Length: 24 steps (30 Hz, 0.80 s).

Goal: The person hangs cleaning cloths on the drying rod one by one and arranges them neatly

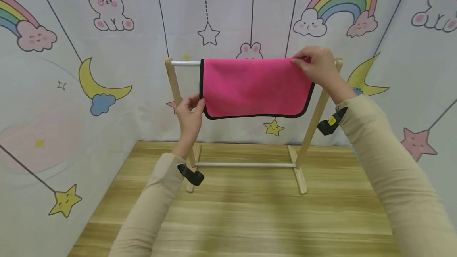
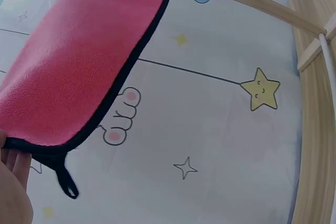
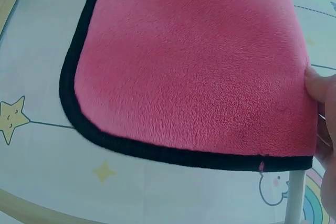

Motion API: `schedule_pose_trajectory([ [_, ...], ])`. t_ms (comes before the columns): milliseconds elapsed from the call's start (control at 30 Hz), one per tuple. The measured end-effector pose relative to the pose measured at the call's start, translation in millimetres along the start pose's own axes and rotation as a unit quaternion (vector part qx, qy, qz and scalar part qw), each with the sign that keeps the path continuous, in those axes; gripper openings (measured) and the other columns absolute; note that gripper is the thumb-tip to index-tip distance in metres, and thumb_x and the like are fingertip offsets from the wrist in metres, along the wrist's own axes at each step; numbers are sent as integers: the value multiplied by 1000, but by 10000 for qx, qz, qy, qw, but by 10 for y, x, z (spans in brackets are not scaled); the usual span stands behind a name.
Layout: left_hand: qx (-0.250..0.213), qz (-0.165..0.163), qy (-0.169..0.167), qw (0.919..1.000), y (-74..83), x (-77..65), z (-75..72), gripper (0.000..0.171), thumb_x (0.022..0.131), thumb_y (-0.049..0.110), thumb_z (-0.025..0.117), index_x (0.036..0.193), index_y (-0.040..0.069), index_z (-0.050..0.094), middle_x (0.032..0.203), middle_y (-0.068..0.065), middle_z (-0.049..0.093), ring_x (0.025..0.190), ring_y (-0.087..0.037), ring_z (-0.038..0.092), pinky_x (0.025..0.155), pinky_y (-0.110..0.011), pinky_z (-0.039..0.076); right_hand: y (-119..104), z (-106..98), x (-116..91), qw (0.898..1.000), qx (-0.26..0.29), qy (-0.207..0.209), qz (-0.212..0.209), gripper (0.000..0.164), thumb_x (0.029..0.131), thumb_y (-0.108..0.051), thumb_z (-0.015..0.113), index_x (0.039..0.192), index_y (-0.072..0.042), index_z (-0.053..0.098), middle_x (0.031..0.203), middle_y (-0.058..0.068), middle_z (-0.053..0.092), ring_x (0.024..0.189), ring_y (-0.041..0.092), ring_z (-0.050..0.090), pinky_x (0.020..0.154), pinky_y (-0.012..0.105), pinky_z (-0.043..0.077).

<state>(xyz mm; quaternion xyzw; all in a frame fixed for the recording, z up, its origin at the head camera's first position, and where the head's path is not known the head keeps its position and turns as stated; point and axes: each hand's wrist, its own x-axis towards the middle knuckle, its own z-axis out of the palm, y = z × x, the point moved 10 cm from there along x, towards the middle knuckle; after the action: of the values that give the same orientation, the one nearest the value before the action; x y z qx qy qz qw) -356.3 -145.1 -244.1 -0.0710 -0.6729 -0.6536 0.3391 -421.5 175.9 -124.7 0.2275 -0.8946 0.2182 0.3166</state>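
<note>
A pink towel with black edging hangs folded over the rack's white top bar. My left hand pinches its left edge, partway down; in the left wrist view those fingers go in behind the black border. A small black loop dangles from the towel beside them. At the top fold, near the right end, my right hand pinches the cloth. Its thumb presses on the fold in the right wrist view, and the bar's end sticks out past the towel.
The wooden rack stands on a wood-grain table, with two slanted posts, flat feet and a white lower bar. Behind it and at the sides hangs a white cloth backdrop printed with rabbits, stars, moons and rainbows.
</note>
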Motion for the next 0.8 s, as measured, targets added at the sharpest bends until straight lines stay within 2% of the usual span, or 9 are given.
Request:
schedule_pose_trajectory([
  [133,-170,-42,216,9996,115,74,-50,20,85,0,59,98,-15,59,83,-4,57,67,0,55,60,-9,50,8,-31,-20,9999,40,100,127,25,89,-17,57,108,-2,66,102,16,66,92,27,60,84,38,54],
  [233,-150,-175,197,9995,108,85,-46,21,85,1,60,99,-15,59,84,-1,56,67,1,55,60,-9,49,-27,-90,-75,9992,-71,378,-72,26,89,-17,58,107,-1,66,103,16,66,97,28,58,86,40,52],
  [400,-160,-292,58,9994,65,60,-7,22,85,2,60,100,-14,58,85,-1,57,68,0,55,60,-10,50,-100,-225,-288,9903,-47,1172,-749,23,85,-13,63,98,4,67,92,19,66,86,28,57,73,37,49],
  [500,-193,-307,-11,9993,53,52,11,23,85,2,60,101,-14,58,86,-3,57,69,0,56,61,-11,51,-42,-248,-477,9869,101,1415,-763,22,83,-11,66,97,6,65,88,19,65,81,28,56,67,33,45],
  [667,-202,-324,-71,9992,-41,77,18,23,86,4,60,102,-12,58,85,-2,58,70,0,56,60,-11,51,265,-160,-791,9863,576,1546,17,27,80,-9,68,101,5,61,93,19,61,85,26,57,68,15,41],
  [800,-344,-581,-328,9972,-242,93,75,26,86,7,60,106,-10,56,88,-2,58,72,0,56,58,-12,52,529,44,-989,9791,1353,1236,887,39,82,-12,67,115,3,54,102,17,59,87,7,54,69,4,39],
])
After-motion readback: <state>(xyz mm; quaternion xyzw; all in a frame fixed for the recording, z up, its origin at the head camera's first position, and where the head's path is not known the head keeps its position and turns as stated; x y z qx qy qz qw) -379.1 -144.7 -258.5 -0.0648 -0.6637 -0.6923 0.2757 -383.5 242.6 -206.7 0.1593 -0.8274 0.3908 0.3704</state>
